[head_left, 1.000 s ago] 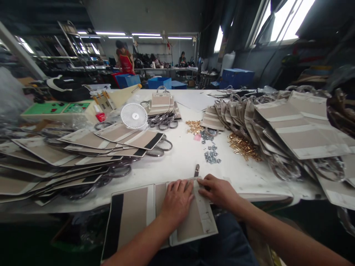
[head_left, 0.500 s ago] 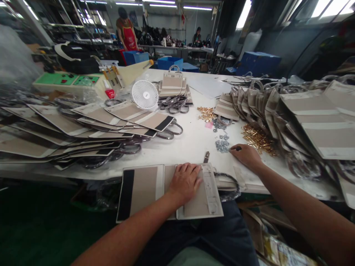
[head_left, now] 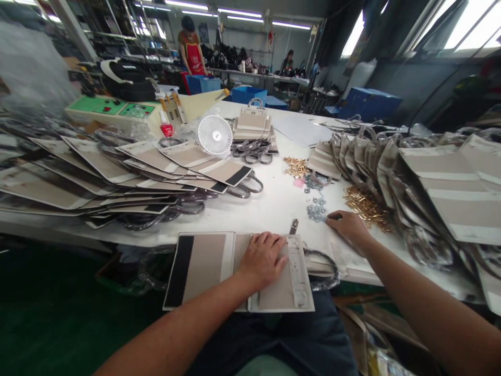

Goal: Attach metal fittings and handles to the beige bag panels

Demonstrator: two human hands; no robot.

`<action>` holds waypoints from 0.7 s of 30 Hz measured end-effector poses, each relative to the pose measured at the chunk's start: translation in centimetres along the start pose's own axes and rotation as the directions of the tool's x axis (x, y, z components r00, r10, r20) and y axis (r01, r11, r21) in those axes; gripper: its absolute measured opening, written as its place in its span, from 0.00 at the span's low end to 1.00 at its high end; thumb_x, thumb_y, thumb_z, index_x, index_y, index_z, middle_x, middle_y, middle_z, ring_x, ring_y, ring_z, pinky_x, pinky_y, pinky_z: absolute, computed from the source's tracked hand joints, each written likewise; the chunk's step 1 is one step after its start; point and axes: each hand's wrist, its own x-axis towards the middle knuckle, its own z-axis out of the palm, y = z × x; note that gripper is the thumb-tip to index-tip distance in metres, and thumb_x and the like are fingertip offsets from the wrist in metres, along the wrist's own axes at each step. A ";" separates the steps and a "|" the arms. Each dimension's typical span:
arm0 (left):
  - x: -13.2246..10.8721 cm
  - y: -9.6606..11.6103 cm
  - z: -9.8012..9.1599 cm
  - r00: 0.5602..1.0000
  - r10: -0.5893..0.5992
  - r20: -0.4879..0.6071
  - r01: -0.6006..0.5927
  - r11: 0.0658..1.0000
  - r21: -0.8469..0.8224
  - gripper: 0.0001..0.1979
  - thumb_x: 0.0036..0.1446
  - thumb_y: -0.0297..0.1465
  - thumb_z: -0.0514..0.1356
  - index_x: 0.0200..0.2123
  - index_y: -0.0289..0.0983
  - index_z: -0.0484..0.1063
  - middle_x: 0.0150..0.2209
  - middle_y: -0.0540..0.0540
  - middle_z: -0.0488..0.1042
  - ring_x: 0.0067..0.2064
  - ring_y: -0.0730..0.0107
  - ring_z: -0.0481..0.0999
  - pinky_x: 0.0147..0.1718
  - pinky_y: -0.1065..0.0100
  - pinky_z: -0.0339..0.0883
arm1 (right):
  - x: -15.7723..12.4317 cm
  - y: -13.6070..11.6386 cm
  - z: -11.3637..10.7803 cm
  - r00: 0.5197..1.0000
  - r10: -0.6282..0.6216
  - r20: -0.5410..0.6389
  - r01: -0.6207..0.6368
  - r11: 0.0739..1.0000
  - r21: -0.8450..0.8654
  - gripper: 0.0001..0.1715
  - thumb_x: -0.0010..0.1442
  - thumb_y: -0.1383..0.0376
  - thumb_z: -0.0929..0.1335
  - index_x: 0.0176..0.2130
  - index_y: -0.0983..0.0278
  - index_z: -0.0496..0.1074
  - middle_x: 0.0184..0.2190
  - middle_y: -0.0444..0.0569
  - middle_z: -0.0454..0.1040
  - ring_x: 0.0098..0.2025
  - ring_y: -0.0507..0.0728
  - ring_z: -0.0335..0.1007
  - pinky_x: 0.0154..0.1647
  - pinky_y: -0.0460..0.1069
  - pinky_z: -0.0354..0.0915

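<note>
Machine: a green-topped control box (head_left: 99, 106) sits at the far left of the surface
Left pile: beige panels (head_left: 92, 159) overlap in a loose fan, dark handles sticking out
Room: a person in a red apron (head_left: 193, 55) stands behind, under strip lights
Fan: white, round fan (head_left: 215, 134) beside the pile
Open bag piece: beige bag piece (head_left: 207, 266) lies flat along the near edge
Left hand: left hand (head_left: 264, 258) palm down on it, fingers a little apart
Table: white tabletop (head_left: 270, 203), scuffed
Plates: small grey metal plates (head_left: 316, 211), scattered
Right hand: right hand (head_left: 348, 228), fingers drawn together just beside the plates (something dark shows there; whether gripped, I cannot tell)
Gold parts: gold-coloured pieces (head_left: 366, 206) heaped
Right pile: more beige panels (head_left: 442, 196), below a bright window (head_left: 473, 28)
</note>
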 end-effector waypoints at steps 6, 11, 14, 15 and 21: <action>-0.1 0.0 0.1 1.000 -0.007 -0.016 0.007 1.000 -0.005 0.25 0.66 0.38 0.64 0.64 0.41 0.68 0.58 0.42 0.74 0.59 0.52 0.68 0.60 0.48 0.61 | -0.2 0.1 -1.3 0.991 0.045 0.128 -0.071 0.975 0.213 0.19 0.57 0.57 0.73 0.44 0.67 0.82 0.25 0.51 0.80 0.26 0.57 0.76 0.23 0.47 0.67; -0.1 -0.1 0.1 1.000 -0.002 -0.011 0.002 1.000 -0.008 0.25 0.67 0.39 0.63 0.64 0.41 0.68 0.58 0.42 0.74 0.60 0.52 0.67 0.61 0.48 0.60 | -1.1 -1.1 -2.4 0.987 0.025 0.162 -0.071 0.954 0.290 0.19 0.56 0.56 0.73 0.42 0.68 0.82 0.26 0.51 0.79 0.25 0.56 0.75 0.22 0.47 0.69; -0.2 -0.1 0.1 1.000 -0.003 -0.010 0.003 1.000 -0.003 0.24 0.67 0.40 0.62 0.63 0.41 0.68 0.58 0.42 0.74 0.60 0.52 0.67 0.60 0.48 0.60 | -1.5 -1.7 -2.4 0.984 0.003 0.176 -0.052 0.961 0.271 0.18 0.56 0.55 0.74 0.40 0.66 0.83 0.25 0.50 0.79 0.24 0.55 0.73 0.22 0.47 0.69; -0.2 0.0 0.1 1.000 -0.002 -0.008 0.002 1.000 -0.001 0.24 0.67 0.40 0.62 0.63 0.41 0.68 0.58 0.42 0.73 0.59 0.52 0.68 0.60 0.48 0.60 | -1.6 -1.9 -2.4 0.985 -0.002 0.174 -0.043 0.966 0.254 0.17 0.55 0.56 0.74 0.39 0.66 0.83 0.25 0.50 0.79 0.24 0.55 0.73 0.22 0.46 0.68; -0.1 0.1 0.0 1.000 -0.003 -0.003 0.003 1.000 -0.006 0.24 0.68 0.40 0.62 0.64 0.40 0.68 0.58 0.42 0.74 0.59 0.52 0.68 0.60 0.48 0.60 | -3.7 -4.0 -3.0 0.980 -0.025 0.199 -0.020 0.976 0.218 0.18 0.55 0.56 0.73 0.41 0.65 0.84 0.27 0.50 0.81 0.26 0.55 0.74 0.25 0.47 0.70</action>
